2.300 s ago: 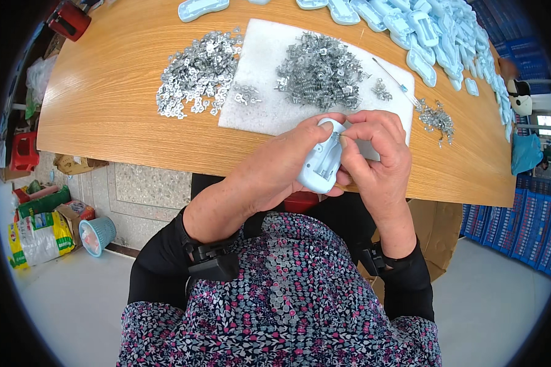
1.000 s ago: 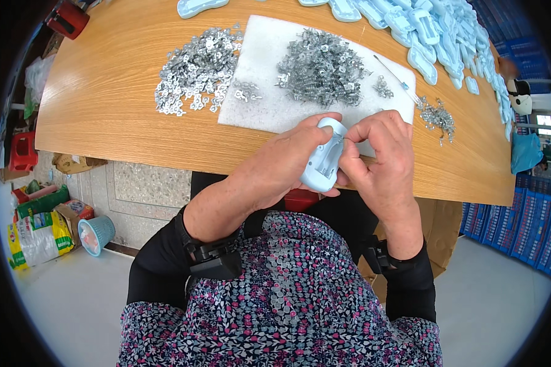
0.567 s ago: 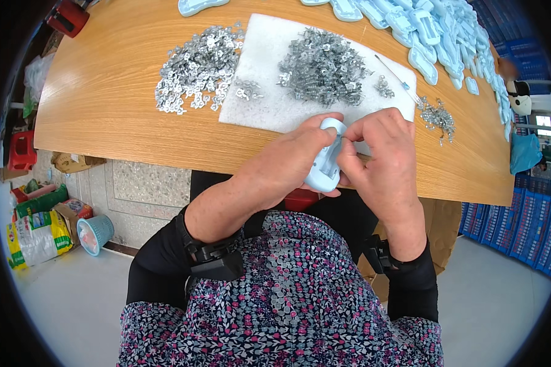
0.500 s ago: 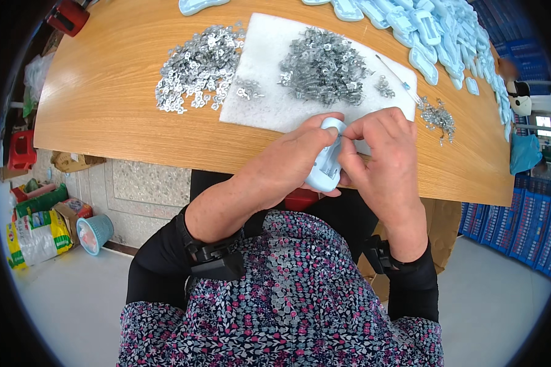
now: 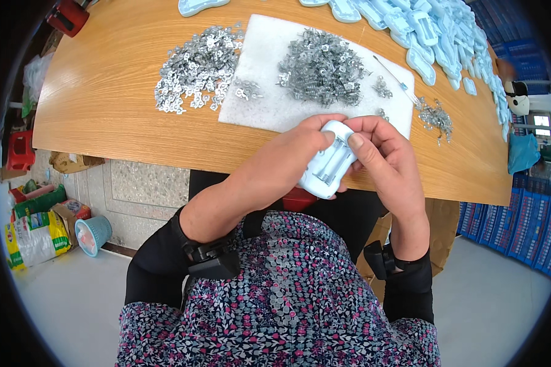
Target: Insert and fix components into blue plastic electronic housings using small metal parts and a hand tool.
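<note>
A light-blue plastic housing (image 5: 329, 160) with a long battery compartment is tilted in front of me, just over the table's near edge. My left hand (image 5: 306, 147) grips it along its left side, thumb on the upper part. From the right, my right hand (image 5: 382, 156) closes on it too, its thumb pressing by the compartment's upper end. Fingers behind the housing are mostly hidden. Beyond my hands, a white foam sheet (image 5: 263, 55) bears a heap of small metal spring contacts (image 5: 324, 67). Left of the sheet lies a pile of flat metal contact plates (image 5: 199, 67).
Many light-blue housings (image 5: 422, 30) are heaped at the table's far right. A thin rod-like tool (image 5: 393, 74) lies on the sheet's right side, near a small metal-parts pile (image 5: 434, 119). Blue crates (image 5: 514, 226) stand at right; a blue waste basket (image 5: 95, 234) stands at lower left.
My right hand has gone from a pinch at the compartment's upper end to holding the housing with its thumb pressed on it. The housing has turned to face up more.
</note>
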A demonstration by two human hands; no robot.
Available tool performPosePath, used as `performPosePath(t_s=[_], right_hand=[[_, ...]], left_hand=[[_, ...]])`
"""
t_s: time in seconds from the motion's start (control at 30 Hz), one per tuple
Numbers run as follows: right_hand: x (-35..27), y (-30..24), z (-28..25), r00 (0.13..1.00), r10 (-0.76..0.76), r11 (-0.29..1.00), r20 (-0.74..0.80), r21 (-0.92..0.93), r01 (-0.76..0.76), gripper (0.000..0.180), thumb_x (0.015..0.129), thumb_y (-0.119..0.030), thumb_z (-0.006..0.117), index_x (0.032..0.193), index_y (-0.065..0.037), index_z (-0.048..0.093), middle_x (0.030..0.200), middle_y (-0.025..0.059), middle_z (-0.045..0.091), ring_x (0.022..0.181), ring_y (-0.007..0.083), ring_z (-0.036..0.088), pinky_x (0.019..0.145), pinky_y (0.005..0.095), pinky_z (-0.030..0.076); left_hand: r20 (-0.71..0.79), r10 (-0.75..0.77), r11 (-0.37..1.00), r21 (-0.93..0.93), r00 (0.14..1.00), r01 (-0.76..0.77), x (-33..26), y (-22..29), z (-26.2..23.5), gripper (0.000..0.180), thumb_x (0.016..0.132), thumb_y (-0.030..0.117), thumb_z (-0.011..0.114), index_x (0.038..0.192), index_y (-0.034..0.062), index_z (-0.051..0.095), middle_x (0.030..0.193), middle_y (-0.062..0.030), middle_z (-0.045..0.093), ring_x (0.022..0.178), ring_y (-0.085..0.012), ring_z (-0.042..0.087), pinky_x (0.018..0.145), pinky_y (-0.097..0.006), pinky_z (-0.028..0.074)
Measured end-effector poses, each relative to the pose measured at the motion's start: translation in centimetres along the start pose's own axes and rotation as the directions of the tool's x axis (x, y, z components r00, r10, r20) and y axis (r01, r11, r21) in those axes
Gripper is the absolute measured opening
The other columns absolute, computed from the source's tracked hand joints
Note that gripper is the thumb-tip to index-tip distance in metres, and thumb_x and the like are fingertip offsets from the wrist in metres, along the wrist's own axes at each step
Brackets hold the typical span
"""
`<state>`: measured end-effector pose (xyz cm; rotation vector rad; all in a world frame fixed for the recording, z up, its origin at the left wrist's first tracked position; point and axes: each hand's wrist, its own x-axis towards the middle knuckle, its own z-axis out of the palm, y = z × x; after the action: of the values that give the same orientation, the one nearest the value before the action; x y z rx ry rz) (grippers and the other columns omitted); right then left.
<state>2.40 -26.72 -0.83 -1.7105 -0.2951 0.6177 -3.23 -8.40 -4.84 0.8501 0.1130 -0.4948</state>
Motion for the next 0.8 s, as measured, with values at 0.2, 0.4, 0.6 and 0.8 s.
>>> performPosePath(t_s=[0.2, 0.4, 0.6, 0.8], right_hand=[[-0.4, 0.1, -0.4, 1.0, 0.017, 0.995, 0.002, -0.101, -0.017, 0.026, 0.099, -0.013, 0.06, 0.12, 0.002, 0.063, 0.097, 0.0032, 0.069, 0.089, 0.0074, 0.06, 0.079, 0.0244, 0.049], [-0.7, -0.8, -0.2, 0.997, -0.033, 0.995, 0.067, 0.092, 0.027, 0.03, 0.101, -0.015, 0.059, 0.125, 0.002, 0.062, 0.096, 0.0041, 0.069, 0.088, 0.0069, 0.058, 0.079, 0.0242, 0.049], [-0.4, 0.8, 0.9, 0.983, -0.178, 0.977, 0.049, 0.126, 0.17, 0.03, 0.1, -0.012, 0.062, 0.126, 0.003, 0.061, 0.088, 0.0035, 0.068, 0.085, 0.009, 0.062, 0.078, 0.0258, 0.051], [0.1, 1.8, 0.3, 0.994, -0.108, 0.993, -0.028, 0.043, 0.109, 0.016, 0.096, -0.008, 0.066, 0.108, 0.001, 0.071, 0.095, 0.0028, 0.072, 0.088, 0.0096, 0.064, 0.081, 0.0267, 0.051]], left_hand=[[-0.05, 0.219, 0.708, 0.695, 0.974, -0.124, -0.6, 0.4, 0.2, 0.047, 0.103, 0.013, 0.043, 0.149, 0.0049, 0.044, 0.114, -0.009, 0.066, 0.101, -0.0123, 0.062, 0.087, -0.028, 0.051], [0.006, 0.341, 0.752, 0.598, 0.94, -0.277, -0.2, -0.3, -0.7, 0.047, 0.104, 0.018, 0.039, 0.147, -0.0003, 0.042, 0.105, -0.0158, 0.066, 0.087, -0.0213, 0.064, 0.079, -0.034, 0.052], [0.055, 0.059, 0.997, -0.06, 0.997, -0.056, -0.4, 0.4, -1.1, 0.051, 0.104, 0.016, 0.037, 0.155, 0.0069, 0.035, 0.089, -0.0087, 0.062, 0.061, -0.014, 0.057, 0.051, -0.025, 0.045], [0.224, 0.007, 0.944, -0.323, 0.975, 0.068, -0.6, 0.1, -1.0, 0.038, 0.109, 0.032, 0.039, 0.131, 0.0032, 0.049, 0.093, -0.0135, 0.062, 0.058, -0.0135, 0.051, 0.047, -0.027, 0.036]])
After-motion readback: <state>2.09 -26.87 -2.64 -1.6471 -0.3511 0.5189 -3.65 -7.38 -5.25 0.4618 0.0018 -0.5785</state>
